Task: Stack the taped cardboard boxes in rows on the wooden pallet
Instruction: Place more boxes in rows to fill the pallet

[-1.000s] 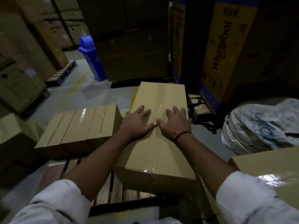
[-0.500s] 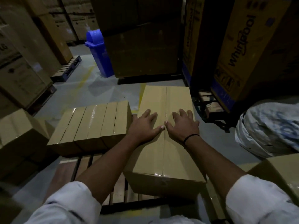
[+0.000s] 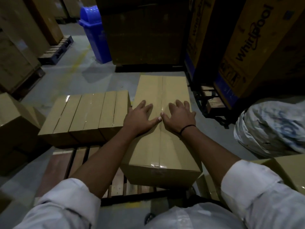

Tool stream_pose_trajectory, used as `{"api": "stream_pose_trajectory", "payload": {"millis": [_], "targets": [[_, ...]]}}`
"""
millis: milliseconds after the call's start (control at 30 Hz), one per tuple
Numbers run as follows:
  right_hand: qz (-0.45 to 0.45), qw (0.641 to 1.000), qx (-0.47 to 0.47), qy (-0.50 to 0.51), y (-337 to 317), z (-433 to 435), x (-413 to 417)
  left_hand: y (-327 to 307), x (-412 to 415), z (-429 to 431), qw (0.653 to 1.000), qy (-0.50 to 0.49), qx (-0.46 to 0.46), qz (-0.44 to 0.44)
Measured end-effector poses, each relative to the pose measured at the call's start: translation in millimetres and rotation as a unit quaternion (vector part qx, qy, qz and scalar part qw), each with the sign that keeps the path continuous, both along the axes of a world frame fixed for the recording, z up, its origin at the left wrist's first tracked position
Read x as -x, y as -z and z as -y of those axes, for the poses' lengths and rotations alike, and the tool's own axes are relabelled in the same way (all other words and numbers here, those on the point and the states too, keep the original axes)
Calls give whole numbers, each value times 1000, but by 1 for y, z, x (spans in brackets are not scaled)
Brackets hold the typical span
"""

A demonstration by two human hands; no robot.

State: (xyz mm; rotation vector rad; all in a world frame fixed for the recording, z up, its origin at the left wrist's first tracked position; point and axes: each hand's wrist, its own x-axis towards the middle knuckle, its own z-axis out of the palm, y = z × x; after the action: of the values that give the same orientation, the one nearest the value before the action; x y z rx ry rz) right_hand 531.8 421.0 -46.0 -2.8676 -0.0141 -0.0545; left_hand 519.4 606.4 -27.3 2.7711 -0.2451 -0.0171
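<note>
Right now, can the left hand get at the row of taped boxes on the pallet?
Probably yes. The left hand lies flat on the long box, right beside the row of taped boxes, with nothing between them.

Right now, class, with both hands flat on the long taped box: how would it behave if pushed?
It would probably slide rather than tip: the long box lies low and flat on the pallet slats. Its panels look stiff under the left hand and right hand. The glossy tape may feel slippery.
</note>
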Motion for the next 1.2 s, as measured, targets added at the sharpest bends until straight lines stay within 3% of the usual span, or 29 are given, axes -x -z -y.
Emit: {"api": "stream_pose_trajectory", "payload": {"millis": [333,700,1200], "targets": [[-23,999,-17,-20,28,8,-82,33,-83,4,999,-26,-17,-18],[-72,994,-52,-66,124,41,-313,112,-294,41,996,-71,-27,-55],[-144,982,-42,-114,295,-17,-502,303,-464,-27,987,-117,-8,-112]]}}
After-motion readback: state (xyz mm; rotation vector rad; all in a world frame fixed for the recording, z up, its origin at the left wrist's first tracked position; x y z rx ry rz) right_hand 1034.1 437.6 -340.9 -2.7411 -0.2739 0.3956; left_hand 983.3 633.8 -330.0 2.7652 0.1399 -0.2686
